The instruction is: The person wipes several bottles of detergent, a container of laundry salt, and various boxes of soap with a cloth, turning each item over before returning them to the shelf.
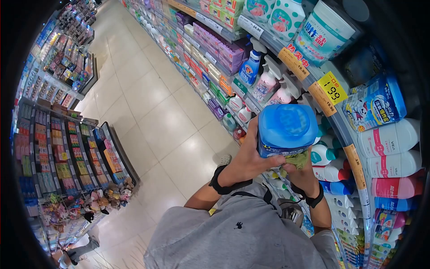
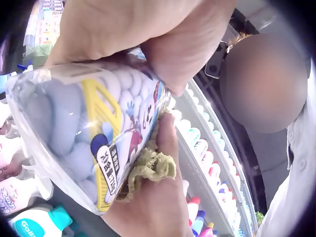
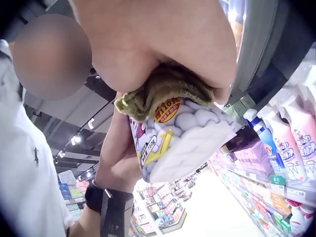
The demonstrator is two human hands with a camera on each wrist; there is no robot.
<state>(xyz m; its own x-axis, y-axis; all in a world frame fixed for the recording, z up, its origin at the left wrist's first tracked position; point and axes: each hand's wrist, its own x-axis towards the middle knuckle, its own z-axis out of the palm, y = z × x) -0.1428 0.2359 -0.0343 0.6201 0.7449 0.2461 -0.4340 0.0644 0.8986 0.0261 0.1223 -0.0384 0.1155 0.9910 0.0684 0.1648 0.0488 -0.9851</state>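
Observation:
A plastic tub (image 1: 286, 127) with a translucent blue lid is held up in front of the grey shirt. My left hand (image 1: 248, 154) grips it from the left side, thumb across the front. On the other side, my right hand (image 1: 299, 175) holds a crumpled green cloth (image 1: 299, 158) against the tub. From the left wrist, the clear wall of the tub (image 2: 69, 123) shows pale rounded shapes and a printed label. The right wrist view has the cloth (image 3: 168, 94) bunched under the right hand's fingers, touching the printed side.
A curved shelf with price tags (image 1: 332, 88) runs along the right, holding a similar blue tub (image 1: 374, 103), white bottles (image 1: 389, 143) and spray bottles (image 1: 266, 80). Tiled floor (image 1: 165, 116) lies to the left, with a display rack (image 1: 67, 152) beyond it.

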